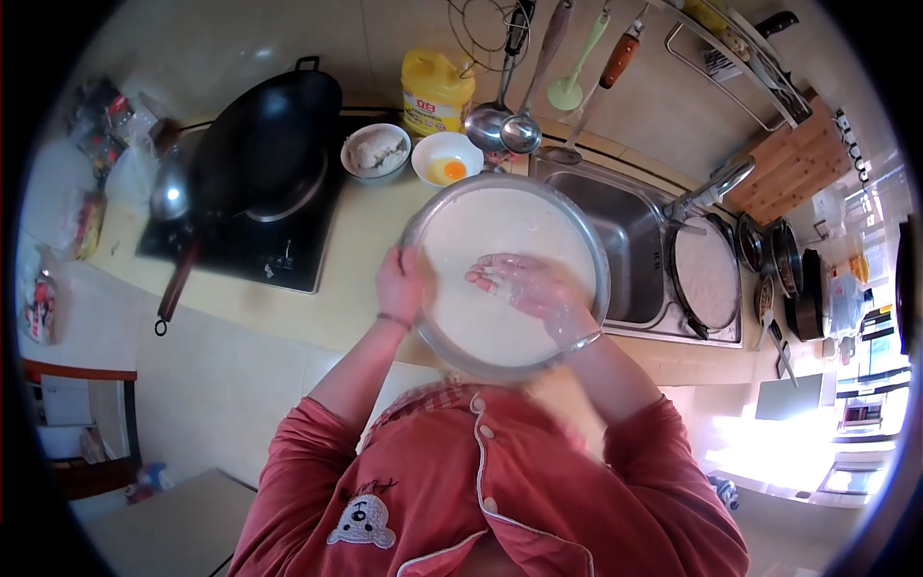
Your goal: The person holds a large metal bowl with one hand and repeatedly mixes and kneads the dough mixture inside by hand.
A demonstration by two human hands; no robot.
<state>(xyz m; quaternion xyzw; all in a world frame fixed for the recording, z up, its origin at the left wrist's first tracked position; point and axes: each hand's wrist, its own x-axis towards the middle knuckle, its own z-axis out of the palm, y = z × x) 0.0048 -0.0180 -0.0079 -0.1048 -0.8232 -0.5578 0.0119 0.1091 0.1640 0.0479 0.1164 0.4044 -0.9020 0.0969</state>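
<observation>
A wide metal basin [595, 245] of milky white liquid [490, 332] is in front of me at the counter's edge. My left hand [399, 286] is closed on the basin's left rim. Over the liquid, at its surface, is my right hand [524, 286], wet and streaked with white. Its fingers are bent and close together; whatever may be inside them is hidden. Behind the basin stand a white bowl [470, 146] with a raw egg [449, 171] and a bowl [363, 177] with a white lumpy food [378, 151].
At left, a black wok [260, 135] rests on the cooktop [303, 260]. A steel sink [625, 226] and a round pan of white stuff [707, 274] are at right. Behind are a yellow jug [436, 91] and hanging ladles [520, 133].
</observation>
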